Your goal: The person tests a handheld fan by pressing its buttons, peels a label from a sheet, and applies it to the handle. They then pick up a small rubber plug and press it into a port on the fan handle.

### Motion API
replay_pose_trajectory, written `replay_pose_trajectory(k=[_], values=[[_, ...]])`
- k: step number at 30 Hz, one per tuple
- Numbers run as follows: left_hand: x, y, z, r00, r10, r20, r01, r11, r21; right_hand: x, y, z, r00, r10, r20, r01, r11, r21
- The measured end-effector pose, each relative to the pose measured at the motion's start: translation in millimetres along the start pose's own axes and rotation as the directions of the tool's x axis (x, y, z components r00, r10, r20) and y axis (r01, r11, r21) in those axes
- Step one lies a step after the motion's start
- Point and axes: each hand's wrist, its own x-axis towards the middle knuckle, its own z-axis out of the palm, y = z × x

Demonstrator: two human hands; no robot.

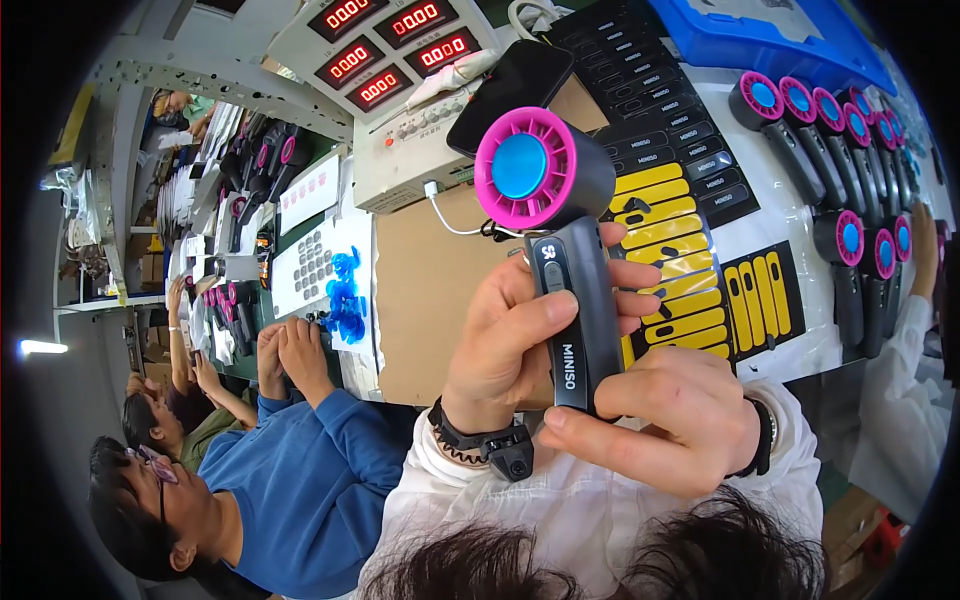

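I hold a hand-held fan (560,230) upright in front of me; it has a black handle, a pink round grille and a blue centre cap. My left hand (500,345) wraps the handle from the left, its thumb lying on the upper handle just below the buttons. A black coiled strap circles that wrist. My right hand (665,420) grips the lower end of the handle from the right, with a black band on its wrist.
Rows of identical fans (830,130) lie at the right on a white sheet. Yellow and black sticker sheets (675,250), a black phone (520,75), a tester box with red displays (390,60) and a blue tray (770,35) lie beyond. A person in blue (300,470) works at my left.
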Motion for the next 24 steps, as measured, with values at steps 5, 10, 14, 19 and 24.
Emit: replay_pose_trajectory(k=[5,10,14,19,24], values=[[-0.4,-19.6,-6.0,0.985,0.168,0.048,-0.159,0.977,-0.145,-5.3,3.4,-3.6,1.000,0.005,0.029,-0.006,1.000,0.017],[-0.8,-24.4,-12.4,0.983,0.182,0.038,-0.179,0.981,-0.072,-13.6,9.6,-6.0,0.997,0.034,0.065,-0.034,0.999,-0.001],[-2.7,-27.3,-12.6,0.979,0.204,0.023,-0.204,0.979,-0.020,-24.7,14.2,-5.7,0.995,0.084,0.049,-0.082,0.996,-0.023],[-5.4,-25.7,-10.4,0.984,0.178,0.005,-0.178,0.984,0.028,-22.5,23.1,-10.3,0.999,0.006,0.043,-0.002,0.996,-0.094],[-5.0,-29.2,-11.0,0.980,0.197,0.028,-0.199,0.978,0.068,-21.1,29.5,-12.7,0.991,-0.046,0.128,0.060,0.992,-0.109]])
